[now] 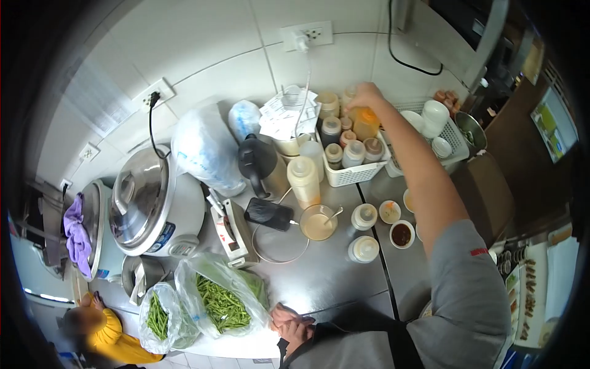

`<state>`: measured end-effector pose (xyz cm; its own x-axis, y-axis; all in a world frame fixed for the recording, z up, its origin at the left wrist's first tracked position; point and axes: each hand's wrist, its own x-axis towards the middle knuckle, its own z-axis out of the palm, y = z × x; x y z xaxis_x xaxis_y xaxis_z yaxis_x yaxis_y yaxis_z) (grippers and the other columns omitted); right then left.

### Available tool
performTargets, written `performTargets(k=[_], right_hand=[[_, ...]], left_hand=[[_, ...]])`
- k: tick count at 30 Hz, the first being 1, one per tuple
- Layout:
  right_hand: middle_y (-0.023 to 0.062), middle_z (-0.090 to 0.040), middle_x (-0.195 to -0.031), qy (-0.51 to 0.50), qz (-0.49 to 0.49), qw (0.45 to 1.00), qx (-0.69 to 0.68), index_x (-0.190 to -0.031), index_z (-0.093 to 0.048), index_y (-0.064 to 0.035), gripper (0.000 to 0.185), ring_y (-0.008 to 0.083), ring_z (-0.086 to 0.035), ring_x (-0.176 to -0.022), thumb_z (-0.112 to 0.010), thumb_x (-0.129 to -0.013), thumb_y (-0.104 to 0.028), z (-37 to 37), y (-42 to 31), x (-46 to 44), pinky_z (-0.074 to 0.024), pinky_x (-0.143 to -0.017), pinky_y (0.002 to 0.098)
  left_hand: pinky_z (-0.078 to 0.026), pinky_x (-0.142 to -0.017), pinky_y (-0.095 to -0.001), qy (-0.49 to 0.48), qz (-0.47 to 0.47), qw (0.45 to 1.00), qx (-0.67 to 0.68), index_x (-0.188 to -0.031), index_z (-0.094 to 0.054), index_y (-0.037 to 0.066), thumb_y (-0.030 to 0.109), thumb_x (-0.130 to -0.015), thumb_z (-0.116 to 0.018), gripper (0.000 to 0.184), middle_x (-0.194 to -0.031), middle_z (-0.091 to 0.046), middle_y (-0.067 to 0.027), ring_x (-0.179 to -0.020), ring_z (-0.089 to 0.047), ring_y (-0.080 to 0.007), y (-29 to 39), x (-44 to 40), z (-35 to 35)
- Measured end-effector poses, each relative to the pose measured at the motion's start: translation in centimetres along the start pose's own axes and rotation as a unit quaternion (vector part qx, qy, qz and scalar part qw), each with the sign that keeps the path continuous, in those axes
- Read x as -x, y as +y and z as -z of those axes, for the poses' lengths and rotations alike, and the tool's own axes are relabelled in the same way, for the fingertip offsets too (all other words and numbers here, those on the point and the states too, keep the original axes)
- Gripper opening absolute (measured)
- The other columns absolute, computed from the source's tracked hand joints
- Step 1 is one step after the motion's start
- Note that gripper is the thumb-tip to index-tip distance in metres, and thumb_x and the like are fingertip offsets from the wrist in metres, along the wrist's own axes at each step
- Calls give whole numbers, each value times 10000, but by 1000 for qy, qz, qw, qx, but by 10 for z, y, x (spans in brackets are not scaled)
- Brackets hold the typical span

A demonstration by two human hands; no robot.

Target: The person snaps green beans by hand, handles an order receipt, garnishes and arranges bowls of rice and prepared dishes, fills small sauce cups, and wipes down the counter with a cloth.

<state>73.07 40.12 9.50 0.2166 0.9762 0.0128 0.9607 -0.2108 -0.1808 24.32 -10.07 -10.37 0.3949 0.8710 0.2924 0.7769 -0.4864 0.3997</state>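
Note:
My right hand reaches to the back of a white plastic basket, its fingers closed around the upper part of a pale squeeze bottle. Just below that hand stands a bottle of orange sauce. Several other squeeze bottles with dark, tan and pale contents crowd the basket. My left hand is low at the counter's front edge with its fingers curled; what lies in it, if anything, is hidden. Beside it is a clear plastic bag of green beans.
A glass bowl of tan sauce with a spoon, two squeeze bottles and small sauce cups stand mid-counter. Left are a phone on a cable, a kettle and a rice cooker. A person in yellow is at lower left.

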Motion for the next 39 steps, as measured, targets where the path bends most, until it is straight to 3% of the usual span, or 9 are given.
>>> performTargets(k=[8, 10, 12, 16, 18, 21, 24, 31, 39], right_hand=[[148, -671, -951, 307, 75, 939, -136, -1157, -587, -94, 698, 255, -658, -882, -835, -557, -352, 175, -6, 212, -514, -790, 338], [147, -661, -960, 475, 178, 830, -232, -1223, -517, -96, 740, 240, -652, -870, -823, -586, -316, 215, -4, 273, -510, -782, 333], [109, -584, -1157, 484, 218, 744, -406, -1258, -472, 16, 607, 183, -604, -981, -769, -731, -37, 229, -3, 328, -501, -875, 315], [107, -638, -1032, 378, 100, 883, -260, -1190, -488, 11, 548, 161, -617, -915, -764, -728, -96, 204, 29, 389, -505, -800, 307], [155, -654, -979, 327, 55, 932, -147, -1245, -471, -89, 746, 239, -648, -879, -793, -593, -257, 186, 27, 408, -507, -789, 334], [203, -639, -1002, 49, -39, 997, 38, -1253, -432, -120, 761, 342, -632, -936, -748, -562, -152, 125, 84, 419, -507, -821, 405], [138, -579, -1075, -127, -86, 964, 218, -1228, -411, -159, 846, 344, -587, -1011, -828, -493, -130, 55, 124, 438, -516, -820, 424], [32, -667, -872, -64, -14, 920, 387, -922, -649, -163, 175, 237, -642, -921, -649, -749, -182, -20, 152, 440, -486, -731, 373], [0, -702, -835, -66, -68, 899, 427, -822, -732, -178, 123, 185, -687, -825, -621, -770, -162, -31, 155, 427, -514, -668, 358]], left_hand=[[-408, -743, -435, -42, 45, 994, 93, -947, -676, 194, 168, -694, -669, 255, -954, -573, -72, -862, -538, -313, -1, 8, -3], [-406, -751, -461, -54, 16, 995, 84, -962, -668, 186, 163, -710, -658, 253, -951, -571, -106, -871, -540, -326, -2, 4, 2], [-399, -768, -483, -40, -61, 996, 52, -967, -653, 171, 157, -728, -631, 240, -974, -563, -133, -891, -530, -357, -31, 25, -30], [-360, -859, -483, -93, 29, 995, 23, -950, -643, 117, 157, -750, -605, 208, -999, -529, -158, -937, -476, -375, -10, 15, -13], [-351, -852, -469, -39, 5, 998, 39, -930, -647, 118, 133, -757, -598, 180, -978, -541, -130, -923, -476, -358, 1, 6, -1], [-357, -841, -457, -20, 2, 999, 47, -908, -647, 116, 122, -751, -598, 164, -952, -555, -112, -908, -490, -333, 12, -1, 8], [-360, -836, -447, -12, 10, 999, 46, -898, -648, 115, 119, -746, -597, 160, -939, -562, -106, -900, -498, -322, 15, 0, 11], [-362, -831, -435, 20, 19, 999, 41, -874, -647, 111, 110, -739, -599, 143, -915, -564, -88, -891, -500, -306, 26, -4, 18], [-365, -810, -412, 40, 5, 998, 55, -872, -651, 124, 92, -734, -606, 148, -903, -569, -69, -859, -500, -288, 27, -5, 19]])
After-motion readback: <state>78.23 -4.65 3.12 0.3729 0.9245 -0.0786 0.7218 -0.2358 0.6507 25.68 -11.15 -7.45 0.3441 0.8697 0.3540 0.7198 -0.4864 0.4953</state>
